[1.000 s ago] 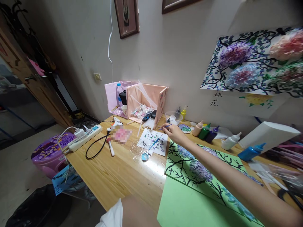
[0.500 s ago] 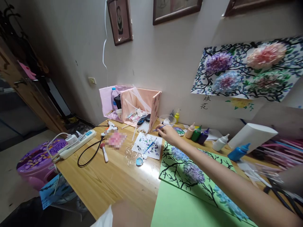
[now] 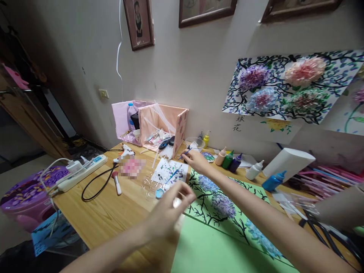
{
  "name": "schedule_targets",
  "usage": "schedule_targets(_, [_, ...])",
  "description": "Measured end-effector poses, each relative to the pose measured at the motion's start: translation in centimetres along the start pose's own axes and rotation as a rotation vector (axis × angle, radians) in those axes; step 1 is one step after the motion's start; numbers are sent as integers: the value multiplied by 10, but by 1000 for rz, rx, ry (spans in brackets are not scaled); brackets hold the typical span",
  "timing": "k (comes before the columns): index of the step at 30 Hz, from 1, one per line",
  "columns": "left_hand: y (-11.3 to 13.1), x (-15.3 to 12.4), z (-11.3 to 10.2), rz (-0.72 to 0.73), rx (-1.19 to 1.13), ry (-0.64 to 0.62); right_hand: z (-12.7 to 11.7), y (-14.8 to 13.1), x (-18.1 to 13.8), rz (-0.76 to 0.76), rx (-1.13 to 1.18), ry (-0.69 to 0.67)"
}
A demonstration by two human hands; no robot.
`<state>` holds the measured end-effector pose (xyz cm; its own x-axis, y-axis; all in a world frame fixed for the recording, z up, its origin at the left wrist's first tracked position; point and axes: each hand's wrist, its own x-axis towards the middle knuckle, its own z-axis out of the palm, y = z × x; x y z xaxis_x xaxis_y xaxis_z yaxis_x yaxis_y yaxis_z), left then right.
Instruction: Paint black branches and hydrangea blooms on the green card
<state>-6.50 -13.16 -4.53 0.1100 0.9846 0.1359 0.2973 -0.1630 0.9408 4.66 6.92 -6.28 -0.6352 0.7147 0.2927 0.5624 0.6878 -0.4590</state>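
My right hand (image 3: 196,160) reaches far across the wooden table (image 3: 113,212) and pinches a thin blue paintbrush (image 3: 185,152), its tip near the clear plastic cup (image 3: 195,142) and the small paint palette (image 3: 208,156). My left hand (image 3: 167,212) hovers over the table's middle with fingers curled; something small and white shows at its fingertips, which I cannot name. Beneath my right arm lies the green painting (image 3: 224,212) with black branches and purple flowers.
A paint-spotted white sheet (image 3: 167,170) with another brush, paint bottles (image 3: 230,160), a blue bottle (image 3: 273,182), a pink open box (image 3: 162,123), a glue gun (image 3: 123,153), a power strip (image 3: 81,172) and a purple stool (image 3: 19,197) surround the work. Flower pictures hang on the wall (image 3: 284,87).
My left hand has come up into view over the table's middle. The view has shifted right and slightly up. My right hand stays by the cup with the brush.
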Motion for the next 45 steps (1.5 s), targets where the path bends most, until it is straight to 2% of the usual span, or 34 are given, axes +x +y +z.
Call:
schedule_targets(6, [-74, 24, -76, -335, 801, 317, 14, -3, 7, 23, -22, -33])
schedule_targets(9, [-94, 36, -96, -405, 859, 395, 19, -4, 10, 48, -33, -46])
schedule_targets(14, [-106, 45, -99, -398, 883, 406, 20, 0, 12, 66, -53, -43])
schedule_targets(23, [-117, 38, -96, -282, 879, 295, 24, 7, 12, 17, -102, -41])
schedule_targets(30, [-121, 36, -94, -260, 802, 286, 27, 1, 18, 7, -140, 1])
schedule_targets(33, [-122, 34, -94, -271, 749, 301, 14, -14, 15, -19, -153, 7])
schedule_targets(36, [-124, 32, -94, -291, 694, 295, -11, -34, 1, -132, -125, 107])
schedule_targets(38, [-126, 31, -95, -307, 631, 285, -32, -47, -14, -201, -101, 165])
schedule_targets(45, [-125, 32, -99, -298, 505, 308, -92, -67, -92, -218, -55, 321])
